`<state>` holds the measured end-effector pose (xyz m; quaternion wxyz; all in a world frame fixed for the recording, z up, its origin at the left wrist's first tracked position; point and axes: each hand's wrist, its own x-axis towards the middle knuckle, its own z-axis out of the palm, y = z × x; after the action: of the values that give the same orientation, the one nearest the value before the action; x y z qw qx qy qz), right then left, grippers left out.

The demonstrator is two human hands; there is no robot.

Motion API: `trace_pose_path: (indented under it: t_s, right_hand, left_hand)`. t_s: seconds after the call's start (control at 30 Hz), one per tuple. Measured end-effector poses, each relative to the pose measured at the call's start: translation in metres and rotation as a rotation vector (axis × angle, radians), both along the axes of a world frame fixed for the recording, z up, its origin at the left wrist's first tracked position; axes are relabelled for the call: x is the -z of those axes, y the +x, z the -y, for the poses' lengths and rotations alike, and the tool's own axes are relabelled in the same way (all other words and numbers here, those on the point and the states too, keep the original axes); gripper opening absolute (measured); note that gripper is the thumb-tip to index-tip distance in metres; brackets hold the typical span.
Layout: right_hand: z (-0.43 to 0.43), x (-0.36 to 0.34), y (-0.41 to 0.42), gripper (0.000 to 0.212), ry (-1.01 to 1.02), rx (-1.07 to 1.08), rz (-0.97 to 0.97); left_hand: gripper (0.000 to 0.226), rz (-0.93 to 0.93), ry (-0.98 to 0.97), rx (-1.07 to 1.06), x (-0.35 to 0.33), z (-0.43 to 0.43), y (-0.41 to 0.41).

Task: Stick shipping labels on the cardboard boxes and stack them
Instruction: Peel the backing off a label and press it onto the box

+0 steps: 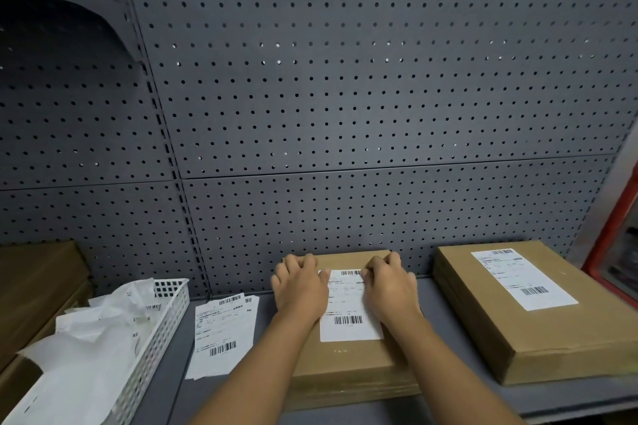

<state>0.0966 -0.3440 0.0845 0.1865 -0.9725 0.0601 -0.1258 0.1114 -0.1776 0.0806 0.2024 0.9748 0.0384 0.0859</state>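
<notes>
We see a white slotted basket (165,331) of crumpled paper (89,355) at the counter's (165,397) left edge, below grey pegboard (345,97).

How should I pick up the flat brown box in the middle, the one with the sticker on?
Put your grip on the left and right edges of the middle box, one hand from each side. It lies flat and is wide, probably too broad for one hand. Its back sits near the pegboard, while bare shelf shows on both sides.
</notes>
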Motion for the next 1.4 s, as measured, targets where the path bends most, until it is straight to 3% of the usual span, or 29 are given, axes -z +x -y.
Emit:
trace_pose_path:
  t_s: [0.07, 0.17, 0.27, 0.47, 0.63, 0.77, 0.87, 0.93, 1.0, 1.07, 1.13, 1.4]
  right_hand:
    - [-0.002, -0.004, 0.003, 0.024, -0.008, 0.018, -0.018]
    - [-0.011, -0.010, 0.013, 0.045, -0.036, 0.055, -0.082]
    - [-0.014, -0.009, 0.021, 0.061, -0.032, 0.062, -0.117]
    - [-0.002, -0.001, 0.022, 0.020, 0.024, 0.026, -0.024]
    - [0.001, 0.001, 0.022, 0.010, 0.065, 0.006, 0.014]
    - [0.012, -0.007, 0.017, 0.014, 0.181, -0.060, -0.022]
    - [0.019, -0.014, 0.004, 0.024, 0.183, -0.209, -0.013]
    - [0.018, -0.015, -0.010, 0.030, 0.145, -0.343, 0.005]
    - [0.014, -0.013, -0.022, 0.027, 0.078, -0.445, 0.041]
    - [0.008, -0.011, -0.033, 0.026, -0.061, -0.456, 0.036]
    - [0.004, -0.007, -0.040, 0.030, -0.171, -0.444, 0.033]
    - [0.007, -0.020, -0.048, 0.040, -0.120, -0.447, -0.113]
  left_hand:
    - [0.032, -0.033, 0.000, -0.028, -0.005, 0.001, 0.004]
    - [0.055, -0.091, -0.040, -0.070, -0.010, 0.004, 0.014]
    - [0.063, -0.028, -0.001, -0.098, -0.005, 0.009, 0.018]
    - [0.045, 0.057, 0.052, -0.105, 0.003, 0.009, 0.021]
    - [0.030, 0.048, 0.006, -0.097, 0.004, 0.005, 0.021]
    - [0.023, -0.013, -0.035, 0.007, -0.003, -0.005, 0.021]
    - [0.032, 0.015, -0.063, 0.257, -0.013, -0.017, 0.005]
    - [0.039, 0.042, 0.006, 0.467, -0.021, -0.018, -0.015]
    - [0.046, 0.068, 0.194, 0.585, -0.022, -0.014, -0.031]
    - [0.052, 0.093, 0.267, 0.604, -0.015, -0.011, -0.041]
    - [0.054, 0.083, 0.190, 0.578, -0.006, -0.014, -0.043]
    - [0.051, 0.051, 0.087, 0.545, -0.011, -0.014, -0.047]
